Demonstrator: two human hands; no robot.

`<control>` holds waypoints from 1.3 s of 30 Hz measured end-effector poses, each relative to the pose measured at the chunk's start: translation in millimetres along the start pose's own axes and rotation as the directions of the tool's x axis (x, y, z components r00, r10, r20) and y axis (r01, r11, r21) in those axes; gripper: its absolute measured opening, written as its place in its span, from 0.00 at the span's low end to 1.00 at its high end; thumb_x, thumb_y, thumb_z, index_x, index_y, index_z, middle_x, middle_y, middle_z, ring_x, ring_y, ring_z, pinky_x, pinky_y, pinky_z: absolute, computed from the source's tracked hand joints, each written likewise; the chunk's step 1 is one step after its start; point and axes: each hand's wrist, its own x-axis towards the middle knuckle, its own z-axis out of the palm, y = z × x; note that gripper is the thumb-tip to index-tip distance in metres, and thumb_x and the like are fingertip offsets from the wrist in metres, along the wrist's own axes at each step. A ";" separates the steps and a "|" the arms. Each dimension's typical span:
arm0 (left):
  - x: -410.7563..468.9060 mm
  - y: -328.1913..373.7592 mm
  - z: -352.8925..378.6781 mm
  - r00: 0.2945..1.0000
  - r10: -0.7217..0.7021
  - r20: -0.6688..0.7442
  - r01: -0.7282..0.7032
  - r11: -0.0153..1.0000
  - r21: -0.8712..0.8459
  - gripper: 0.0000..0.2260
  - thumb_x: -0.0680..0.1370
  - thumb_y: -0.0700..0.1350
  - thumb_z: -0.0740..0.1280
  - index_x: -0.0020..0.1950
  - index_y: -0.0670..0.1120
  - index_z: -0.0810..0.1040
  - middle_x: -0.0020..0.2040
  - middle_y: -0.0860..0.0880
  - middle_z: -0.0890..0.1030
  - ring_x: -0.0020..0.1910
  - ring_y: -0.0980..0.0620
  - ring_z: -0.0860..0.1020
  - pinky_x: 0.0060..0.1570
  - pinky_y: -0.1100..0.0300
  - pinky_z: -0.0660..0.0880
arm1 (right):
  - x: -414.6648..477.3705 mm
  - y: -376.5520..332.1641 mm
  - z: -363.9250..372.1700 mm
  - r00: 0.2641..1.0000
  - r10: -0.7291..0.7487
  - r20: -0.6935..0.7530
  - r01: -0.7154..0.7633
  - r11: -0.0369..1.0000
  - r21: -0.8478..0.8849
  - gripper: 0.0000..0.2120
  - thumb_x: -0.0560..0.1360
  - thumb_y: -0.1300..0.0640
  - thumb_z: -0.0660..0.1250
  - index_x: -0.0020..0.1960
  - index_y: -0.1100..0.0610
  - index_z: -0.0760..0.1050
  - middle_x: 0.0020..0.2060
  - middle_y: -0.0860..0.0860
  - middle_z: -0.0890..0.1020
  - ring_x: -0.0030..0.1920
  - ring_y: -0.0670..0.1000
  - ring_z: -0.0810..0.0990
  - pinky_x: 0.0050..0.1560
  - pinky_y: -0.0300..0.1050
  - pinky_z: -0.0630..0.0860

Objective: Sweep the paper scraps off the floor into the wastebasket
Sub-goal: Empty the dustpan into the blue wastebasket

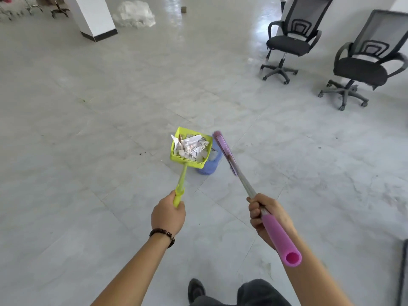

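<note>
green dustpan (191, 149) of paper scraps (191, 145) over blue wastebasket (209, 165); no writing legible.

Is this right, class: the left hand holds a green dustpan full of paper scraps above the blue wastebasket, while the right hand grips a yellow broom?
One thing is wrong: the broom in the right hand is pink, not yellow, as the head view shows. The left hand does hold the green dustpan of paper scraps above the blue wastebasket.

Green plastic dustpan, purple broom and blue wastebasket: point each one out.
Green plastic dustpan (176, 141): head view, on its left side wall.
Purple broom (223, 146): head view, on the flat purple head.
Blue wastebasket (207, 168): head view, on its outer wall below the dustpan.
</note>
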 end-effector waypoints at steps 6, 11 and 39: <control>75.6 24.9 12.6 0.994 0.103 0.022 -0.105 0.987 0.123 0.09 0.76 0.42 0.62 0.52 0.52 0.78 0.30 0.49 0.74 0.35 0.42 0.75 0.31 0.57 0.68 | 56.6 -42.1 6.4 1.000 -0.011 -0.005 0.012 0.994 0.109 0.02 0.76 0.63 0.61 0.45 0.59 0.70 0.27 0.49 0.72 0.21 0.43 0.70 0.17 0.35 0.66; 106.4 55.3 29.7 0.991 0.122 0.061 -0.133 0.965 0.225 0.14 0.77 0.44 0.62 0.61 0.56 0.77 0.31 0.52 0.75 0.35 0.44 0.75 0.33 0.58 0.70 | 110.9 -79.9 -3.7 0.998 0.034 -0.049 -0.031 0.998 0.056 0.05 0.74 0.63 0.62 0.39 0.58 0.71 0.27 0.50 0.74 0.22 0.45 0.72 0.18 0.36 0.68; 245.5 96.3 -10.5 0.983 0.153 0.102 -0.178 0.933 0.313 0.08 0.76 0.42 0.62 0.47 0.51 0.80 0.30 0.50 0.75 0.33 0.45 0.75 0.30 0.60 0.68 | 200.5 -129.9 -3.3 0.946 -0.095 -0.311 0.042 0.984 -0.173 0.07 0.70 0.66 0.62 0.33 0.62 0.71 0.27 0.55 0.73 0.26 0.51 0.68 0.26 0.41 0.65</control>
